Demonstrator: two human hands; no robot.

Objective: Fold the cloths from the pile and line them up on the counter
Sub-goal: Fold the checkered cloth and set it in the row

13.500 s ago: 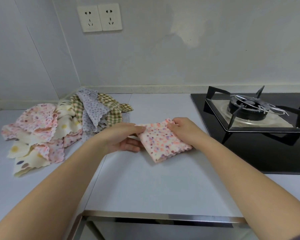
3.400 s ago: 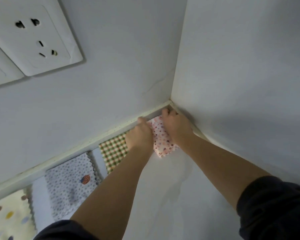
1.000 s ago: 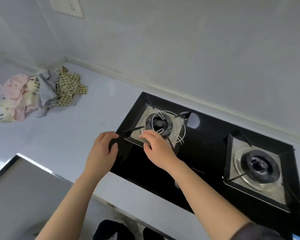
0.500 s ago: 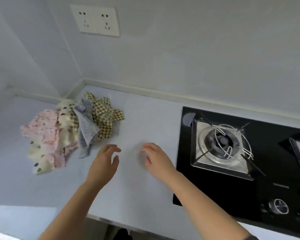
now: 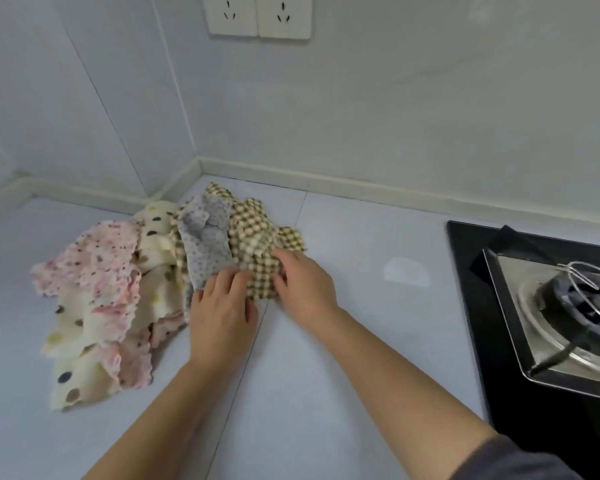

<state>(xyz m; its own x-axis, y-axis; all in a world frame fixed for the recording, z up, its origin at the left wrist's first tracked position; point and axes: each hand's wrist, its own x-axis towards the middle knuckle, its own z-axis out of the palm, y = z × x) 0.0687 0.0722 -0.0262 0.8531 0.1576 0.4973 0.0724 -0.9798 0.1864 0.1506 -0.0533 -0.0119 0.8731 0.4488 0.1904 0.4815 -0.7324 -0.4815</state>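
Head view: cloth pile (image 5: 97, 292) heaped on bench (image 5: 343, 341), near the corner.
Left hand (image 5: 222, 306) lies flat-fingered on the checked cloth (image 5: 257, 233); right hand (image 5: 302, 285) seems to pinch its edge, blurred.

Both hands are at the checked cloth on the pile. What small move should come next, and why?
Probably lift the green-and-cream checked cloth off the pile of cloths and toward the white counter in front. The right hand grips its edge, the left hand rests on it, and it lies on top, crumpled.
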